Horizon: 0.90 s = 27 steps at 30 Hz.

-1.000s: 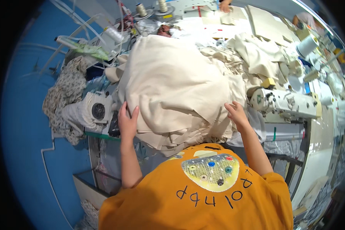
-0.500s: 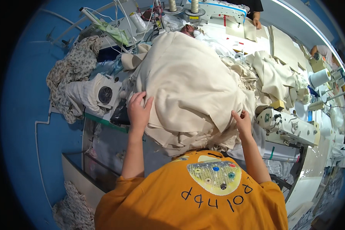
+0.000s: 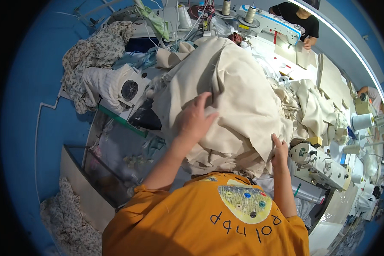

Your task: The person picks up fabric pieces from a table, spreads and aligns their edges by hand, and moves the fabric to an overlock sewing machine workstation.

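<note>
A big heap of cream fabric [image 3: 247, 102] covers the work surface before me, and a raised fold runs down its middle from the top. My left hand [image 3: 196, 119] is over the front of the heap beside that fold, thumb and fingers apart, slightly blurred. At the heap's right edge, my right hand [image 3: 280, 152] pinches the border of the top cloth between thumb and fingers. Cut edges of several layers hang toward my body at the front of the heap.
A sewing machine [image 3: 320, 164] stands close to my right hand. Patterned cloth [image 3: 96, 59] and white ribbed cloth [image 3: 104, 85] lie at the left. More cream pieces [image 3: 313, 104] are piled at the right. Across the table, another person [image 3: 301, 21] handles fabric beside a second machine [image 3: 271, 23].
My left hand has left the heap's left edge and moved right and farther over the cloth. A raised fold now shows in the top layer. My right hand stays at the right edge.
</note>
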Tool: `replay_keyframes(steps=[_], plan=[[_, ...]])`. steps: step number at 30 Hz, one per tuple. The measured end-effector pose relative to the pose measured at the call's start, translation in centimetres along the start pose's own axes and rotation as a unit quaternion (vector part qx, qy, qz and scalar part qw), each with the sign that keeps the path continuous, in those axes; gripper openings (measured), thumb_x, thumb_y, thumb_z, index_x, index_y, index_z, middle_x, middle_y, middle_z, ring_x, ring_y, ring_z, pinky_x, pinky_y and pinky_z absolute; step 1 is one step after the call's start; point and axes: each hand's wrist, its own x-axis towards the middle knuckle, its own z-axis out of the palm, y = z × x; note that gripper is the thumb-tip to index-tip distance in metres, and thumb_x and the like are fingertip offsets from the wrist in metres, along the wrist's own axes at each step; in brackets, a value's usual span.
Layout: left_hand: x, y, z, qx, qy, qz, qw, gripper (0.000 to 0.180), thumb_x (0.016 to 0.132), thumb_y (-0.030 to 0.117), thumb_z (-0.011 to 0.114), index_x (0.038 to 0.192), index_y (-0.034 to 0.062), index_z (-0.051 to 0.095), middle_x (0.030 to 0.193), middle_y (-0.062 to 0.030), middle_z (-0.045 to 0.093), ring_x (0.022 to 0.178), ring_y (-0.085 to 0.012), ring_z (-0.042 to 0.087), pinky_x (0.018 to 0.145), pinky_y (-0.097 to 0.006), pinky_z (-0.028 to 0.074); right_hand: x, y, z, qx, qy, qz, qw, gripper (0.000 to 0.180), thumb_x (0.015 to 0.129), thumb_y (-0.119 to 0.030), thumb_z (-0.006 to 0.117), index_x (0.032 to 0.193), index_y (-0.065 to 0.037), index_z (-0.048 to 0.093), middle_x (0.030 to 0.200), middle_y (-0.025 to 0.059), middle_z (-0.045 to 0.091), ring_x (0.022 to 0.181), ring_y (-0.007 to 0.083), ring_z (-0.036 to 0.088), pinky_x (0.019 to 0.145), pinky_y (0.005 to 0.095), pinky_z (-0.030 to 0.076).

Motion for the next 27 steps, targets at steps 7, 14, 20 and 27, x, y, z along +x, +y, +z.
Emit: replay_keyframes(steps=[7, 14, 20, 27], plan=[[5.0, -3.5, -3.9, -0.390, -0.006, -0.124, 0.912, 0.045, 0.092, 0.028, 0.065, 0.125, -0.0023, 0.058, 0.114, -0.0110, 0.067, 0.101, -0.0198, 0.064, 0.092, -0.032, 0.048, -1.6, -5.9, 2.8, 0.017, 0.024, -0.046, 0.998, 0.051, 0.086, -0.020, 0.070, 0.126, 0.006, 0.049, 0.115, 0.0170, 0.062, 0.096, 0.0252, 0.065, 0.081, 0.0358, 0.054], [11.2, -7.9, -6.8, -0.658, -0.215, -0.294, 0.659, 0.039, 0.096, 0.028, 0.054, 0.124, -0.0002, 0.059, 0.118, -0.0138, 0.067, 0.101, -0.0253, 0.067, 0.092, -0.037, 0.052, -1.8, -17.0, 5.8, 0.099, -0.075, -0.164, 0.979, 0.029, 0.091, -0.015, 0.065, 0.111, 0.002, 0.053, 0.097, 0.0106, 0.065, 0.082, 0.0177, 0.066, 0.069, 0.0320, 0.056], [9.4, -7.9, -6.5, -0.371, -0.105, -0.210, 0.898, 0.039, 0.093, 0.022, 0.062, 0.123, -0.0019, 0.059, 0.114, -0.0119, 0.067, 0.103, -0.0210, 0.065, 0.090, -0.032, 0.049, -4.6, -19.1, 6.9, 0.048, -0.066, -0.230, 0.970, 0.042, 0.086, -0.018, 0.072, 0.116, 0.004, 0.053, 0.101, 0.0122, 0.065, 0.084, 0.0200, 0.066, 0.071, 0.0331, 0.056], [6.6, -11.0, -5.3, -0.112, -0.135, -0.168, 0.970, 0.062, 0.088, 0.035, 0.071, 0.132, -0.0027, 0.050, 0.123, -0.0133, 0.062, 0.109, -0.0215, 0.060, 0.095, -0.031, 0.044, 0.2, -5.0, 0.7, -0.021, 0.002, -0.007, 1.000, 0.080, 0.078, -0.029, 0.080, 0.133, 0.009, 0.037, 0.120, 0.0212, 0.054, 0.101, 0.0258, 0.060, 0.080, 0.0358, 0.053]])
